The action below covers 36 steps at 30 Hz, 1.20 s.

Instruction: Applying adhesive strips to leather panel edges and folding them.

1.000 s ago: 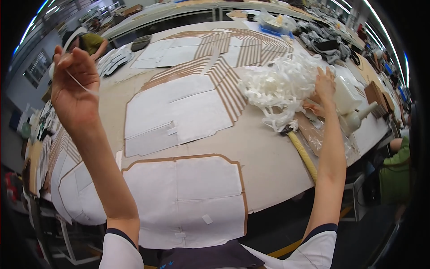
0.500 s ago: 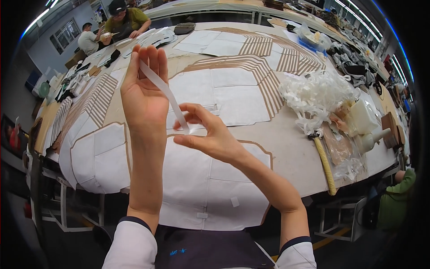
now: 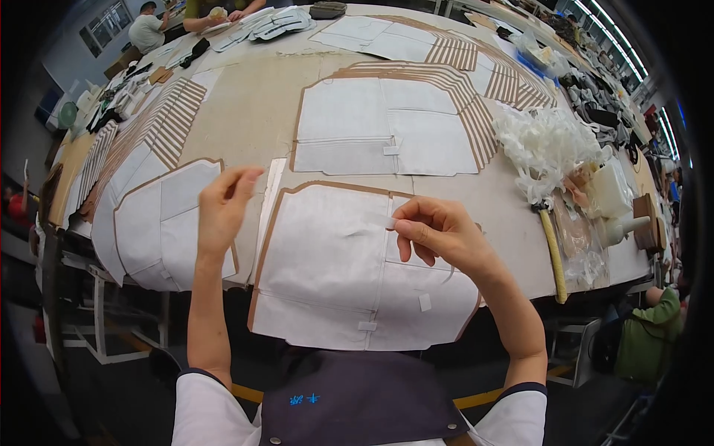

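Observation:
My right hand [image 3: 439, 232] pinches a narrow white tape strip [image 3: 381, 220] between thumb and fingertips. One short end sticks out to the left, and a tail curls below the hand. Under it on the table's near edge lies a white panel [image 3: 316, 260] with brown edging, a stitched seam and small white tape pieces [image 3: 425, 302]. My left hand [image 3: 229, 204] is raised at that panel's upper left. Its fingers are closed together, and whether they hold anything cannot be seen.
Stacks of similar brown-edged panels [image 3: 342, 111] fan out behind and at the left [image 3: 167, 241]. On the right, a heap of white tape [image 3: 547, 149] sits by a yellow-wrapped handle [image 3: 552, 253] and a white plastic bottle [image 3: 613, 189]. Another person's hands [image 3: 216, 18] work at the far side.
My hands have moved apart; the left one has turned and lowered, and the right has moved right. The strip no longer stretches between them and hangs from the right hand. My view has tilted down.

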Motion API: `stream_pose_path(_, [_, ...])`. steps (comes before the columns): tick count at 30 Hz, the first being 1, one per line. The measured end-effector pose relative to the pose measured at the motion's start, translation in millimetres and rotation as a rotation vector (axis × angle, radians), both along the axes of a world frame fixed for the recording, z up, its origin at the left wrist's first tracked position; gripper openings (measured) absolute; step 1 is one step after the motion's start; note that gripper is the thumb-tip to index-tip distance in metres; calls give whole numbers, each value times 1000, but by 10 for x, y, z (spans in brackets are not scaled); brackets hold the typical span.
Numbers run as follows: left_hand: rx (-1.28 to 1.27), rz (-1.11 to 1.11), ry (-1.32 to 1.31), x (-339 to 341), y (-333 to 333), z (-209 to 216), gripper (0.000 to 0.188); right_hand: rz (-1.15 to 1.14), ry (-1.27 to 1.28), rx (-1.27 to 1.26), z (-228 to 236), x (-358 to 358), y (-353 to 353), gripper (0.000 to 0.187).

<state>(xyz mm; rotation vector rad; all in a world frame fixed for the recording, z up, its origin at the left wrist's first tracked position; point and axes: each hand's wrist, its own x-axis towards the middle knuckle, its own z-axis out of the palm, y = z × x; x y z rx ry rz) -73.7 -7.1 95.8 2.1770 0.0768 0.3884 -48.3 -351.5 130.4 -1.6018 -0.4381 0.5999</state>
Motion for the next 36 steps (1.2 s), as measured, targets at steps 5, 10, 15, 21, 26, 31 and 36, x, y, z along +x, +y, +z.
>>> stream_pose_path(5, [-313, -901, 291, 155, -871, 213, 29, 88, 144, 32, 76, -60, 36, 20])
stream_pose_path(10, [-573, -839, 684, 315, -749, 19, 23, -60, 238, -67, -277, -261, -675, 24])
stream_pose_path(15, [-497, -870, 814, 406, -867, -152, 23, -197, 417, -113, -634, -723, -1545, 23])
stream_pose_path(21, [-398, -937, 864, 472, -1098, -213, 24, -372, -656, -396, -326, -425, -833, 25])
stream_pose_path(26, [-458, -969, 735, 475, -1176, -145, 20, -181, -330, -216, -489, -165, -133, 20])
stream_pose_path(31, [-355, -786, 878, 715, -989, -278, 22, -150, -50, -210, -635, 66, -270, 15])
stream_pose_path(36, [-195, -588, 666, 1058, -1078, -729, 21, -273, 93, -337, -1059, 591, -254, 24])
